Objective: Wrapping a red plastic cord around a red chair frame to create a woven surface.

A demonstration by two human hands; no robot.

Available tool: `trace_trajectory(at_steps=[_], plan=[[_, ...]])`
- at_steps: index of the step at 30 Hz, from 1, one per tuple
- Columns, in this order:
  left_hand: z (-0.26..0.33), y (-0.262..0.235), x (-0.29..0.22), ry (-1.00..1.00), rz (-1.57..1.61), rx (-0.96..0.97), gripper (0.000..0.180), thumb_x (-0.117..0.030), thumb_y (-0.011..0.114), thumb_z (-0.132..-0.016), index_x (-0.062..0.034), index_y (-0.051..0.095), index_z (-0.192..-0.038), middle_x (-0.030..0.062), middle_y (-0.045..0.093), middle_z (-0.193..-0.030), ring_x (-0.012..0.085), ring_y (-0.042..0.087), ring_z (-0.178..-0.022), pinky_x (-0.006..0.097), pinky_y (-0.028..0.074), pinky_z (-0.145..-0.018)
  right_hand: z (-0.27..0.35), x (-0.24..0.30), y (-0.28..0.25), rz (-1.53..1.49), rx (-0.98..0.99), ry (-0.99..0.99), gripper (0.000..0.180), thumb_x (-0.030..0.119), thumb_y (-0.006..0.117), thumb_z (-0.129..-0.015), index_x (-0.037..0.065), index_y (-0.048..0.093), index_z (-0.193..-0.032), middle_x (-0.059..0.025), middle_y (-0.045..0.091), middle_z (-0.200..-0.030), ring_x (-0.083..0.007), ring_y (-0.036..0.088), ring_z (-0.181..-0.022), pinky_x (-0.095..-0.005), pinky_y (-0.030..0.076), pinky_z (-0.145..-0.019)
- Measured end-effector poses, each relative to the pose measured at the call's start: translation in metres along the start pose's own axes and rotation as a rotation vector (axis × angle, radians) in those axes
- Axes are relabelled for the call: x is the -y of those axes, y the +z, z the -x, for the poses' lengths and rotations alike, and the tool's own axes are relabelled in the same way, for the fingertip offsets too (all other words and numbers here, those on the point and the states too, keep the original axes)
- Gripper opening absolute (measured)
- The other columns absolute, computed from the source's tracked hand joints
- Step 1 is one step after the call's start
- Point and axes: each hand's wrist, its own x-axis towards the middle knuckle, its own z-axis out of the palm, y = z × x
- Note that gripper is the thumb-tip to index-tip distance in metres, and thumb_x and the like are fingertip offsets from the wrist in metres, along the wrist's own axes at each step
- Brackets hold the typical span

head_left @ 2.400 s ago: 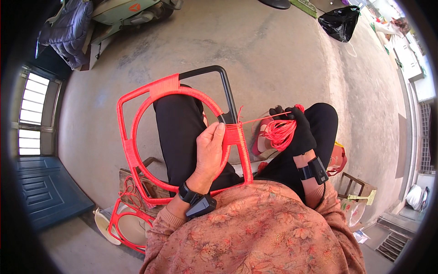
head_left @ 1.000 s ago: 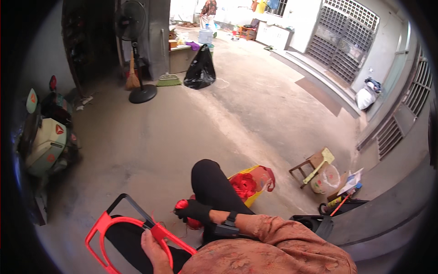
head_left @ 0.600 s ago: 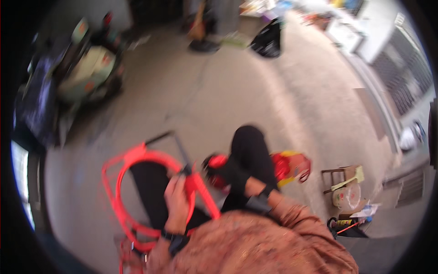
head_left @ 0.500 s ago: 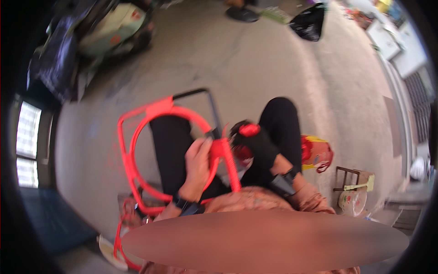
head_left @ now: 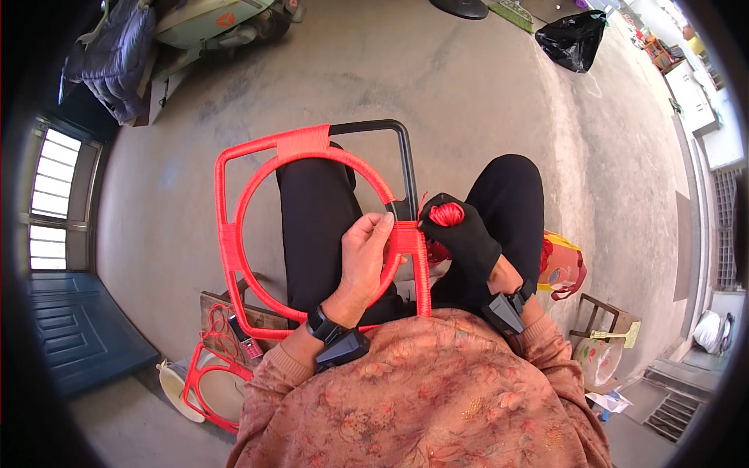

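Note:
A square metal frame (head_left: 226, 234) with a ring inside it rests on my lap, mostly wrapped in red cord; its top right corner is still bare black metal. My left hand (head_left: 365, 261) grips the frame's right bar where the ring meets it, fingers pressed on the red wrapping. My right hand (head_left: 462, 238), in a black glove, is closed around a small bundle of red cord (head_left: 446, 214) right beside that bar.
A second red-wrapped frame (head_left: 204, 374) lies on the floor at my lower left over a pale bowl. A red and yellow bag (head_left: 563, 265) and a small wooden stool (head_left: 605, 324) stand at my right. A scooter (head_left: 211, 23) and a black bag (head_left: 576, 39) are farther off.
The view swung up across the room and came back down to my lap. My right hand with the cord bundle now sits close against the frame's right bar instead of out to the side.

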Motion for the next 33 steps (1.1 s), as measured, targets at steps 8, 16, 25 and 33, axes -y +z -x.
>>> trace_trajectory(at_steps=[8, 16, 25, 33], plan=[[0.008, -0.006, -0.002, -0.044, -0.172, 0.015, 0.015, -0.016, 0.055, -0.096, -0.0054, 0.055, -0.085, 0.0012, 0.062, -0.075, 0.0062, 0.058, -0.060, 0.024, 0.052, -0.053, 0.010, 0.009, 0.000, 0.186, 0.056, -0.036, 0.018, 0.006, 0.072, -0.080, 0.002, 0.061, -0.093, -0.0015, 0.060, -0.080, -0.0072, 0.054, -0.074, -0.0252, 0.047, -0.070], [-0.006, -0.006, -0.001, -0.019, -0.083, 0.038, 0.018, -0.020, 0.055, -0.096, -0.0049, 0.057, -0.086, 0.0015, 0.061, -0.075, 0.0078, 0.056, -0.058, 0.023, 0.048, -0.049, 0.004, -0.011, -0.010, 0.032, -0.015, -0.011, 0.024, 0.008, 0.070, -0.081, 0.003, 0.062, -0.104, -0.0038, 0.065, -0.089, -0.0082, 0.058, -0.081, -0.0251, 0.049, -0.076], [-0.014, 0.005, -0.022, -0.127, -0.148, 0.173, 0.018, -0.020, 0.055, -0.095, -0.0029, 0.058, -0.101, 0.0114, 0.068, -0.086, 0.0115, 0.063, -0.064, 0.021, 0.045, -0.043, -0.024, 0.017, -0.018, 0.252, 0.033, -0.255, 0.033, 0.009, 0.068, -0.079, 0.005, 0.062, -0.111, -0.0104, 0.067, -0.108, -0.0198, 0.065, -0.096, -0.0327, 0.050, -0.084], [-0.009, 0.015, -0.024, -0.139, -0.149, 0.125, 0.016, -0.019, 0.057, -0.094, -0.0033, 0.059, -0.099, 0.0085, 0.068, -0.082, 0.0069, 0.058, -0.054, 0.018, 0.040, -0.039, -0.024, 0.038, -0.030, 0.005, 0.132, 0.139, 0.017, 0.020, 0.065, -0.086, 0.003, 0.064, -0.089, -0.0029, 0.061, -0.067, -0.0111, 0.055, -0.050, -0.0262, 0.046, -0.051]])
